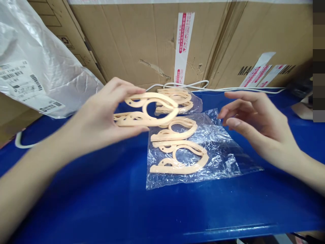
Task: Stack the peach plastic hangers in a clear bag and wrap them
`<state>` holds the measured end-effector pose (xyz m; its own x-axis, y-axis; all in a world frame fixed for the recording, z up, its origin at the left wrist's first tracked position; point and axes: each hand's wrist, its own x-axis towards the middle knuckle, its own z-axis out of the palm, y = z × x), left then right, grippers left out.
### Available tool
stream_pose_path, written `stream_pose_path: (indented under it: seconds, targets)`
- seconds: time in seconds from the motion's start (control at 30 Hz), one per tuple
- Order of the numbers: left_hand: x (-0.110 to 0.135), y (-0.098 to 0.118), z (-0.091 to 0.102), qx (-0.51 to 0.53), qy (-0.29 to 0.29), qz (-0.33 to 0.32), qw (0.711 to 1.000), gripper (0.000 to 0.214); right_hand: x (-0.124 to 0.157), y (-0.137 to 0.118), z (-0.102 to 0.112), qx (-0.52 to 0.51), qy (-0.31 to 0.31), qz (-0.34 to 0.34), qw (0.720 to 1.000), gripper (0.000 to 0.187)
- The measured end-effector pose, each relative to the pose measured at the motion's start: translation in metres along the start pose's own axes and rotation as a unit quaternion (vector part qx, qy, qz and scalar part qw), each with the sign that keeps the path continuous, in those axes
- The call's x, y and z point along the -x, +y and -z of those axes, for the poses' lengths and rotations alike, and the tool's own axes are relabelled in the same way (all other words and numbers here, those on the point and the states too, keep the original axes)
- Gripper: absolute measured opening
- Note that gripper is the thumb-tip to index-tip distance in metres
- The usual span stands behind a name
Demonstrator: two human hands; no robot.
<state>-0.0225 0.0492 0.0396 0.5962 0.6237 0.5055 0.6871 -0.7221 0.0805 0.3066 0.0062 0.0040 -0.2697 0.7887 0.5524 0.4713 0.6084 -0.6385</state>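
Note:
My left hand (109, 108) grips a peach-coloured folding clothes hanger (162, 120) between thumb and fingers, raised over the blue table. Beneath and beyond it lies a clear plastic bag (223, 159). Two more folded hangers show on that bag, the nearer hanger (195, 166) in full and the farther hanger (175, 135) partly behind the held one. Whether they lie in or on the plastic, I cannot tell. To the right, my right hand (256, 122) hovers beside the bag with curved fingers apart, holding nothing.
Farther back, a bagged stack of similar hangers (177, 98) rests on the blue table (114, 203). Large cardboard boxes (132, 40) form a wall behind it. A white cable (228, 89) runs along their base. On the left leans a silvery-white mailing bag (50, 61) with labels.

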Motion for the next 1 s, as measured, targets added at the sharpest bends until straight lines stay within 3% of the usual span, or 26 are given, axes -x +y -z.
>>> stream_pose_path:
  seconds: [0.1, 0.2, 0.3, 0.5, 0.77, 1.0]
  targets:
    - [0.004, 0.033, -0.018, 0.013, 0.062, -0.090, 0.994, 0.065, 0.003, -0.012, -0.003, -0.050, -0.054, -0.038, 0.997, 0.051]
    - [0.011, 0.053, -0.029, -0.003, 0.058, -0.150, 0.987, 0.059, 0.005, -0.020, -0.001, -0.095, -0.103, -0.078, 0.987, 0.052]
    - [0.016, 0.061, -0.031, -0.004, 0.053, -0.164, 0.985, 0.053, 0.006, -0.025, 0.001, -0.096, -0.127, -0.092, 0.983, 0.046]
    - [0.015, 0.063, -0.031, -0.007, 0.046, -0.138, 0.989, 0.052, 0.005, -0.025, 0.001, -0.092, -0.159, -0.092, 0.979, 0.050]
    - [0.014, 0.055, -0.039, -0.005, 0.010, -0.132, 0.991, 0.089, 0.005, -0.020, -0.002, -0.169, -0.183, -0.136, 0.959, 0.045]
    - [0.015, 0.052, -0.044, -0.046, 0.040, -0.145, 0.987, 0.090, 0.003, -0.018, -0.004, -0.222, -0.196, -0.174, 0.939, 0.049]
